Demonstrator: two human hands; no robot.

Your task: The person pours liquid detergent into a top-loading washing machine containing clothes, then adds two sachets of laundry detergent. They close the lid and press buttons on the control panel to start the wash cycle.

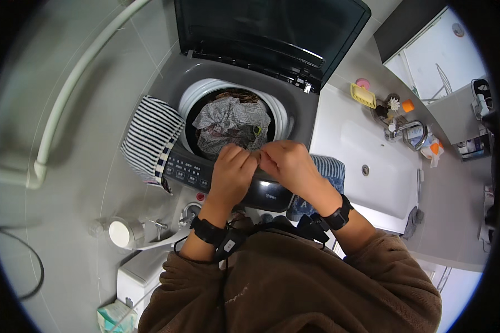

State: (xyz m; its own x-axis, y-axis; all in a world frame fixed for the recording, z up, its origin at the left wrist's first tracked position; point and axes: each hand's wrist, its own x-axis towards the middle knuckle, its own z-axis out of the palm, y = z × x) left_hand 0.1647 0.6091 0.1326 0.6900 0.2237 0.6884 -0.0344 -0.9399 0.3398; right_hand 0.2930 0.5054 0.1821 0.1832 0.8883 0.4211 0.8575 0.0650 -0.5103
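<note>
- Grey, crumpled and finely patterned, the fabric bundle lay in the round drum of the washing machine, just beyond the hands. It looked soft and limp, likely light if dry and heavier if damp (whether it was wet could not be told). Nothing about it seemed fragile; a loose fold at the near edge, or a gathered handful from the top, looked the best place to take hold.
- The left hand was curled, its fingers bent inward above the drum's near rim.
- The right hand met it there, fingers folded and fingertips close to the other's. Both grips were narrow; whether something small was pinched between them could not be told.
- Brown material showed behind the bundle, partly covered by it.
- The dark lid stood raised at the back.
- A black-and-white striped cloth hung over the machine's left side, and a blue cloth lay by its right front corner.
- Farther right came the white sink, with a curved tap and a yellow soap dish (near its far edge).
</note>
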